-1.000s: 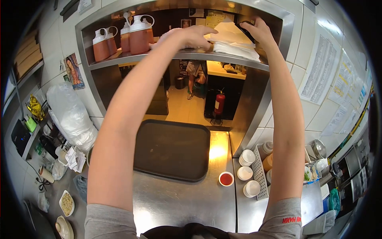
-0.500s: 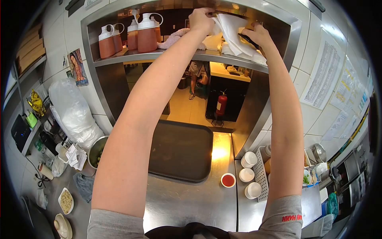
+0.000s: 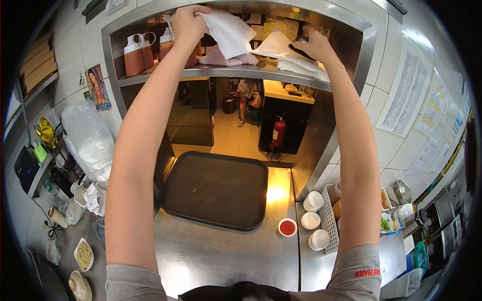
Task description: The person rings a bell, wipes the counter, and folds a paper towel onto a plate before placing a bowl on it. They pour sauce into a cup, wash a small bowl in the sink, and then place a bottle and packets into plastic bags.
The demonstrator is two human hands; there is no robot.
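Note:
High at the serving shelf, my left hand is closed on the corner of a white paper napkin, which hangs and spreads to the right. My right hand grips a dark, curved object whose kind I cannot make out. Just below it, a stack of white napkins lies on the steel shelf, its top sheet lifted into a peak. A pinkish cloth is bunched between the two hands. Sauce bottles with white lids stand at the left, some partly hidden by my left arm.
Below the shelf, a dark tray lies on the steel counter. Right of it are a cup of red sauce, stacked white cups and a perforated basket. Beyond the opening, a fire extinguisher and a person's legs show.
My left hand has moved left, drawing a napkin away from the stack. My right hand has shifted slightly left and stays beside the stack with the dark object.

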